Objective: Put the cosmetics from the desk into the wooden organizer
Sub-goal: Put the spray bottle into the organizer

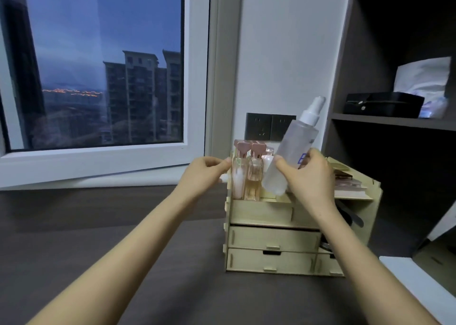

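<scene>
My right grip (pixel 308 174) grasps the tilted spray bottle (pixel 293 146) above the wooden organizer (pixel 261 212); my left grip (pixel 204 171) curls at its edge, hold unclear.

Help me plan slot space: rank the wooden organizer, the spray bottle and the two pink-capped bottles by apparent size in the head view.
1. wooden organizer
2. spray bottle
3. left pink-capped bottle and right pink-capped bottle: they look alike, so unranked

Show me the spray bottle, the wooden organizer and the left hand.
spray bottle (pixel 294 149), head view, on its frosted body.
wooden organizer (pixel 271 237), head view, on a drawer front.
left hand (pixel 204 174), head view, on its back.
</scene>
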A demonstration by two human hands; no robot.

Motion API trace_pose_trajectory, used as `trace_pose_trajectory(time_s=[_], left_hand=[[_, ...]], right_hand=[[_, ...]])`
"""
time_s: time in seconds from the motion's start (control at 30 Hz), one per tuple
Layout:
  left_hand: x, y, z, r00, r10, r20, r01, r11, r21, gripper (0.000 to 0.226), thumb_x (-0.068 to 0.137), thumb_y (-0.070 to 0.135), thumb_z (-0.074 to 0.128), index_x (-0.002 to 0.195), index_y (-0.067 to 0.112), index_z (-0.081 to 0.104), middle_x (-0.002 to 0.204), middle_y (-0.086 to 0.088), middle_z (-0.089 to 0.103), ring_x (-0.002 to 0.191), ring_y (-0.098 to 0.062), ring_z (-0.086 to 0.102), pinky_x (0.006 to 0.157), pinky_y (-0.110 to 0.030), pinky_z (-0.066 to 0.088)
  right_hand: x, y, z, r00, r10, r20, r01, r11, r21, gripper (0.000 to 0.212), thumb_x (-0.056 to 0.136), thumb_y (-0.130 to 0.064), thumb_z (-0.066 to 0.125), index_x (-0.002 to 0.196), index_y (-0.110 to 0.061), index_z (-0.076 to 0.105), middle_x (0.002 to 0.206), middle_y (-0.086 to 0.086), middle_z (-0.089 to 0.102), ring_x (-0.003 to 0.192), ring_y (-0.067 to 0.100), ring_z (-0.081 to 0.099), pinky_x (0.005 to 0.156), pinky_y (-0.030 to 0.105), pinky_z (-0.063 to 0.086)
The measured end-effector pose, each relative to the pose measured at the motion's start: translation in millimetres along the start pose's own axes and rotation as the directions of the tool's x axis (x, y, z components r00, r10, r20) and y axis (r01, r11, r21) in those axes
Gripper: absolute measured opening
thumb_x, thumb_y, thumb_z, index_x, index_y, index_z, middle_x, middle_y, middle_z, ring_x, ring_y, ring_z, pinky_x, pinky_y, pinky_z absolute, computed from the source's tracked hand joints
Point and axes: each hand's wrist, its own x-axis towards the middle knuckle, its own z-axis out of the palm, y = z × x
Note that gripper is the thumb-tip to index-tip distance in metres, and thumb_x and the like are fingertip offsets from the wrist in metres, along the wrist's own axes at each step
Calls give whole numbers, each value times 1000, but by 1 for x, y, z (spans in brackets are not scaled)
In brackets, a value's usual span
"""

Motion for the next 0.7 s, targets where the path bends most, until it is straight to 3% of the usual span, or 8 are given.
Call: trace_pose_trajectory(time_s=[0.1, 0.17, 0.3, 0.37, 0.43, 0.5, 0.6, 0.7], left_hand=[[6, -21, 12, 996, -86, 29, 85, 995, 46, 20, 88, 32, 56, 86, 14, 66, 87, -12, 64, 85, -32, 62, 83, -35, 49], [10, -31, 19, 990, -115, 79, 112, 993, 42, 13, 87, 27, 56, 81, 19, 64, 82, -7, 56, 74, -24, 51, 73, -31, 46], [17, -42, 29, 980, -161, 119, 158, 987, 34, 30, 90, 23, 55, 115, 8, 63, 101, -7, 62, 77, -15, 52, 76, -34, 51], [18, -43, 31, 974, -176, 139, 177, 984, 8, 33, 91, 20, 54, 121, 6, 59, 103, -10, 62, 74, -14, 52, 80, -35, 53], [20, -43, 32, 975, -165, 147, 166, 986, 5, 33, 92, 19, 53, 121, 4, 58, 98, -8, 61, 68, -12, 52, 72, -30, 53], [20, -43, 32, 977, -153, 151, 154, 988, 4, 32, 92, 18, 53, 120, 3, 58, 90, -4, 57, 61, -10, 50, 57, -21, 51], [21, -44, 33, 974, -159, 160, 164, 986, -19, 34, 93, 17, 52, 123, 2, 56, 87, -3, 54, 59, -11, 50, 55, -21, 48], [21, -46, 33, 969, -177, 170, 189, 981, -53, 31, 93, 17, 52, 119, 0, 58, 77, -1, 53, 57, -11, 49, 57, -24, 49]], right_hand=[[17, 17, 7, 997, 10, 77, -2, 994, -106, 39, 74, -41, 70, 93, -10, 55, 82, 1, 62, 67, 14, 57, 51, 28, 43], [22, 26, 16, 990, 23, 137, 2, 984, -180, 36, 74, -39, 71, 91, -12, 54, 76, -3, 57, 62, 7, 51, 45, 22, 32], [30, 39, 37, 963, 99, 251, -37, 970, -240, 31, 74, -30, 71, 83, -5, 56, 72, 13, 60, 68, 27, 59, 52, 29, 39], [32, 43, 43, 945, 147, 293, -63, 959, -278, 31, 75, -27, 71, 67, -11, 46, 58, 7, 49, 52, 19, 49, 46, 26, 33], [33, 45, 47, 935, 176, 309, -74, 946, -315, 44, 75, -26, 70, 57, -18, 30, 53, -2, 36, 48, 13, 39, 43, 24, 24], [33, 46, 52, 923, 209, 323, -95, 938, -335, 44, 74, -25, 69, 56, -19, 29, 54, -1, 41, 55, 18, 53, 42, 24, 26], [32, 44, 57, 905, 245, 347, -125, 935, -333, 23, 74, -22, 68, 74, -7, 52, 77, 13, 65, 77, 30, 68, 56, 30, 47], [32, 42, 57, 913, 244, 325, -132, 934, -331, 45, 76, -23, 72, 107, 2, 50, 101, 17, 65, 91, 32, 65, 65, 33, 48]])
